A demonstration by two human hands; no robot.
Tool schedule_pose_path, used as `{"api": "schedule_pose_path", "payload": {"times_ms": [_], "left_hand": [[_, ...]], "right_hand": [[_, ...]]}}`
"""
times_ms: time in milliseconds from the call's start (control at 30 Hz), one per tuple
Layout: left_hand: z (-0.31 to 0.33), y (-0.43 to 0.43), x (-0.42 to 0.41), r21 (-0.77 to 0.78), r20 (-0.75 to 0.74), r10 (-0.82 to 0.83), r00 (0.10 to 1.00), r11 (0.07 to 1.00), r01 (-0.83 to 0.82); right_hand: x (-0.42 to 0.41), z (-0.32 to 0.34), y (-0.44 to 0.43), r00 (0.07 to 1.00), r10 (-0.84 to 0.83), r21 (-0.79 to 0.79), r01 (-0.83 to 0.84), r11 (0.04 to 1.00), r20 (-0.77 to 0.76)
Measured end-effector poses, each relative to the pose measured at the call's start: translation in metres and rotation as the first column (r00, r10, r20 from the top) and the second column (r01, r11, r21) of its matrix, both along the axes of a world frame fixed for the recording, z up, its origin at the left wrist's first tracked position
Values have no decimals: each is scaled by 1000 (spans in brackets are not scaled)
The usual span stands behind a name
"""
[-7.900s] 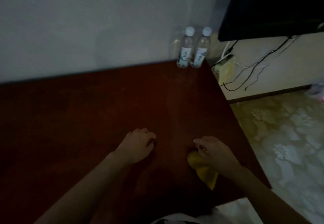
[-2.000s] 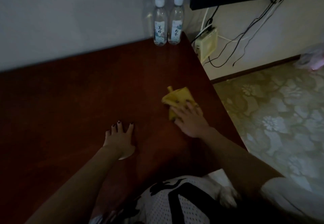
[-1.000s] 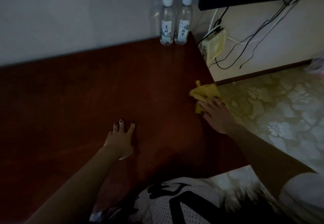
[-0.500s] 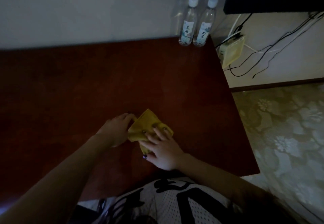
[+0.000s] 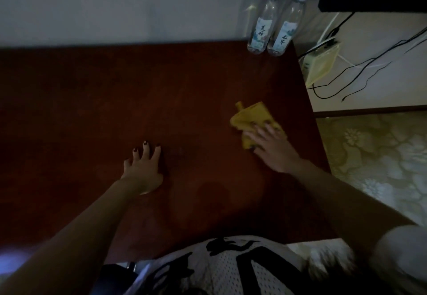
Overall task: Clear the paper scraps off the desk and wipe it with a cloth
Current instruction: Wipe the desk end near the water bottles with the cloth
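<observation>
cloth (image 5: 253, 118) under right hand (image 5: 272, 149) fingers (image 5: 265, 130) — spread flat, pressing; left hand (image 5: 144, 167) flat on desk (image 5: 92, 100).

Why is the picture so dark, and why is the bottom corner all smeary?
Head view: the room is dim, so the brown desk looks almost black; only the yellow cloth under the right hand and the two water bottles stand out. The white sleeve at lower right is motion-blurred; a bluish glare sits at lower left.
</observation>
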State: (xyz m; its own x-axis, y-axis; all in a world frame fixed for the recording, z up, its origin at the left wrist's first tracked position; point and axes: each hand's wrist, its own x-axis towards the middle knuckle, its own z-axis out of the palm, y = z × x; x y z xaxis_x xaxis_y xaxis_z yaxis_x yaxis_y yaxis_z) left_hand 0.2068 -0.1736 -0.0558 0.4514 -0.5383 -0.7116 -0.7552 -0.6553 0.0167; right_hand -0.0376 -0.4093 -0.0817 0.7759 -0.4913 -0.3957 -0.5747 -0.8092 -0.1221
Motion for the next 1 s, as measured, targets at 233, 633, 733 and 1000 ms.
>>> {"api": "schedule_pose_path", "payload": {"times_ms": [233, 633, 733, 1000], "left_hand": [[3, -2, 1, 60, 25, -74, 997, 996, 73], [15, -5, 13, 60, -67, -66, 996, 996, 70], [18, -3, 19, 56, -87, -30, 996, 998, 35], [26, -2, 23, 45, -151, 25, 988, 999, -18]], "right_hand": [[47, 18, -35, 859, -508, 313, 502, 806, -70], [112, -3, 125, 890, 445, 196, -456, 868, 100], [89, -8, 138, 780, 604, 175, -625, 760, 165], [87, -2, 32, 739, 665, 113, -673, 731, 103]]}}
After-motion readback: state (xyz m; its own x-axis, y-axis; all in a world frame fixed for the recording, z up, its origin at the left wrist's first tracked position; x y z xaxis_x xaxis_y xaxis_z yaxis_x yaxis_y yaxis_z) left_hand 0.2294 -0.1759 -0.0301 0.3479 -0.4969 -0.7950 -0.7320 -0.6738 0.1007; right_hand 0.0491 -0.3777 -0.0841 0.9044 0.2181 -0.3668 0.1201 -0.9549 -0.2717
